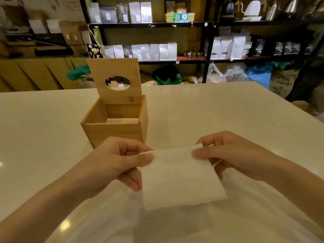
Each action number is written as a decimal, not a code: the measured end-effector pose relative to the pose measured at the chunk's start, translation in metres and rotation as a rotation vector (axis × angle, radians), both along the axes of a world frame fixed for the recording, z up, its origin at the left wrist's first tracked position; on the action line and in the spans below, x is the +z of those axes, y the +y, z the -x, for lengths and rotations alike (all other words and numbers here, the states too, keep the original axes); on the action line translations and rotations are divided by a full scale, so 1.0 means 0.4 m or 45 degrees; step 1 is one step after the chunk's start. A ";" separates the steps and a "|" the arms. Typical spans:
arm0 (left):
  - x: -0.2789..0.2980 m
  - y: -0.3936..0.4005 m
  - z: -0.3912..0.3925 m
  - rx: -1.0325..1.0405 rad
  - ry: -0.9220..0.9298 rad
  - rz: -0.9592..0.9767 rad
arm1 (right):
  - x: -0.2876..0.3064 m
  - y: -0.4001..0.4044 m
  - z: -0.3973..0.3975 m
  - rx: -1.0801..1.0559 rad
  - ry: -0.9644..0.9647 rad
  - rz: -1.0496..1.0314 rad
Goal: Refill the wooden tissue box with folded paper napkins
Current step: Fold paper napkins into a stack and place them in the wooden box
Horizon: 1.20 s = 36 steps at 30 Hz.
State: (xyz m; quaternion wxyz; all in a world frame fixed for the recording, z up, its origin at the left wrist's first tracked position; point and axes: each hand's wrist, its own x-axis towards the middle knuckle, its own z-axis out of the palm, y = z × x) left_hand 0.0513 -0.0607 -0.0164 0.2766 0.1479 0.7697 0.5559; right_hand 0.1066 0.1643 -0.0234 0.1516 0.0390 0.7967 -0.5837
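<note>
We work at a wide pale table [228, 109] that fills most of the view. Behind it black metal shelves [205, 50] run across the back wall, loaded with rows of silver and white pouches [140, 51], and dark kettles stand on the top shelf at the right. Bags and sacks are heaped on the floor beneath the shelves.

On the table, left of centre, stands the wooden tissue box [114, 132]. Its hinged lid [114, 81] is raised upright at the back edge, and the oval hole in the lid shows the clutter behind it. The box is open at the top; low inside it lies a pale stack, only its top edge visible, which looks like napkins, though we cannot tell for certain.

Nearer to us, in front of the box and slightly to its right, we hold a white paper napkin [180, 176] above the table. It is flat and roughly rectangular, and it slopes down towards us. Our left hand [115, 163] pinches its upper left corner, thumb on top and fingers closed underneath. Our right hand [233, 158] grips the upper right corner the same way, thumb pressed on the top face with the other fingers curled behind the paper. The napkin is apart from the box.
</note>
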 end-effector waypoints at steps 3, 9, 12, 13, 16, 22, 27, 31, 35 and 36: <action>-0.032 -0.013 0.003 0.008 -0.071 0.101 | -0.030 -0.014 0.000 0.067 -0.117 -0.045; -0.072 -0.010 0.015 0.073 0.038 0.197 | -0.059 -0.024 -0.003 -0.036 0.022 -0.193; -0.091 -0.009 0.005 0.073 0.231 0.252 | -0.067 -0.029 -0.006 -0.093 0.113 -0.240; -0.096 -0.010 0.001 0.068 0.289 0.262 | -0.070 -0.030 -0.006 -0.110 0.154 -0.258; -0.098 -0.014 -0.001 0.075 0.368 0.252 | -0.081 -0.032 -0.007 -0.136 0.268 -0.352; -0.106 -0.022 0.003 0.060 0.599 0.421 | -0.107 -0.028 -0.011 -0.156 0.415 -0.727; -0.113 -0.032 0.003 -0.032 0.931 0.639 | -0.120 -0.007 -0.007 0.085 0.685 -1.037; -0.121 -0.039 0.004 -0.226 1.048 0.785 | -0.153 -0.002 -0.007 0.259 0.721 -1.151; -0.134 -0.040 0.007 -0.295 1.065 0.802 | -0.161 -0.005 -0.010 0.309 0.796 -1.224; -0.138 -0.041 0.008 -0.301 1.100 0.767 | -0.158 -0.006 -0.010 0.306 0.827 -1.236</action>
